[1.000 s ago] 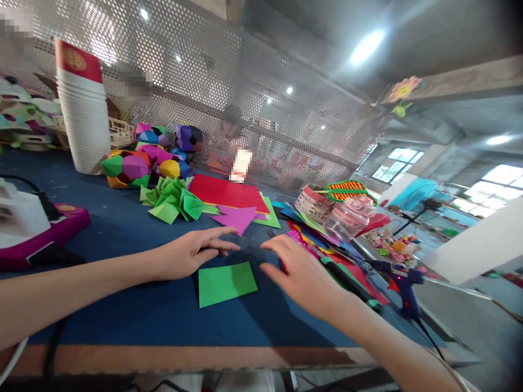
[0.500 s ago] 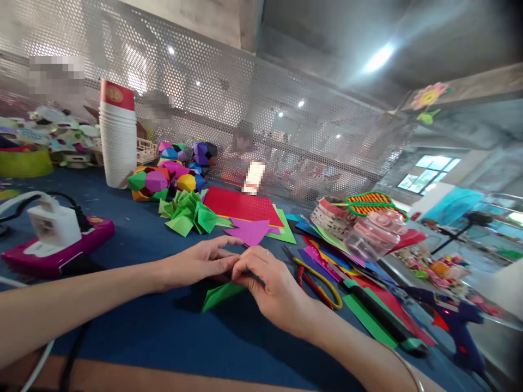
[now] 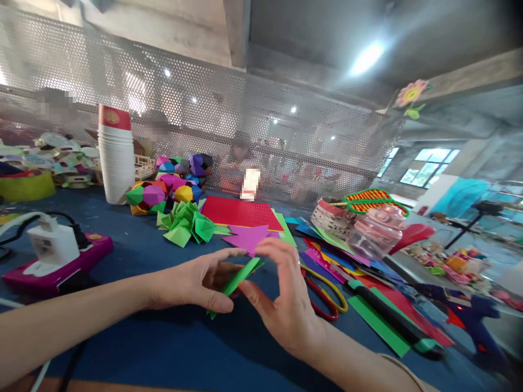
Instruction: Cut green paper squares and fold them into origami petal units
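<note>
Green paper (image 3: 239, 276), a folded sheet seen nearly edge-on, sits lifted off the blue table (image 3: 171, 348) between both hands. The left hand (image 3: 196, 283) has its grip clamped on the lower near end of the sheet, thumb under and fingers over. The right hand (image 3: 281, 305) has thumb and forefinger closing about the upper far end, the other fingers spread and raised. The sheet's long axis runs aslant, from low and near by the left thumb up and away toward the right fingertips, its thin folded edge turned to the camera.

Below and nearer than the grip lies a bare stretch of blue felt, reaching to the table's near edge. Just right of the right hand lie scissors (image 3: 327, 294) with red and yellow handles, then a long green-and-black cutter (image 3: 388, 321) on coloured sheets. Beyond the grip, close by, lie a purple paper piece (image 3: 249, 238) and a red sheet (image 3: 241, 212); farther left sits a cluster of folded green paper pieces (image 3: 186, 226). Well left stands a white charger on a pink base (image 3: 57, 253).
</note>
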The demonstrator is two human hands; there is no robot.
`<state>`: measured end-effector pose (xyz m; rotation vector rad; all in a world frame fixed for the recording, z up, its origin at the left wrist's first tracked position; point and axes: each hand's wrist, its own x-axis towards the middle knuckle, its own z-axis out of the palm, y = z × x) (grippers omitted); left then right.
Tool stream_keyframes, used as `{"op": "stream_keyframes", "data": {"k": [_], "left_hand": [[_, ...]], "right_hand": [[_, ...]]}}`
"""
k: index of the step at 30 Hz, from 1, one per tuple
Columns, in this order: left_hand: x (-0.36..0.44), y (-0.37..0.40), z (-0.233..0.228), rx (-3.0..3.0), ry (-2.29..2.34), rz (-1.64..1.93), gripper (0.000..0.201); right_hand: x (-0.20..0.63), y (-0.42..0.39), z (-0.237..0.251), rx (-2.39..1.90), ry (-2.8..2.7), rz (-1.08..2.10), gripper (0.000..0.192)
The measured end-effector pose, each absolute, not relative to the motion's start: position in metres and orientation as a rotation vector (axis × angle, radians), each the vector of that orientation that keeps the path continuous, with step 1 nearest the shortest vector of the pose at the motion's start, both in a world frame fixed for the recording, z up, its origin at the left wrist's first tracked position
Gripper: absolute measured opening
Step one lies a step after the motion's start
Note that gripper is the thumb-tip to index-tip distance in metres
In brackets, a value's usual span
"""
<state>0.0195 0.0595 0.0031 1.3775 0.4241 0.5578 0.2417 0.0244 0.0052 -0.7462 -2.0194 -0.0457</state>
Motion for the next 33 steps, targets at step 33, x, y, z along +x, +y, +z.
{"op": "stream_keyframes", "data": {"k": [33], "left_hand": [[0.026, 0.057, 0.007, 1.102, 0.82, 0.837, 0.046]], "right_hand": [[0.245, 0.043, -0.011, -0.926, -1.767, 0.903, 0.038]]}}
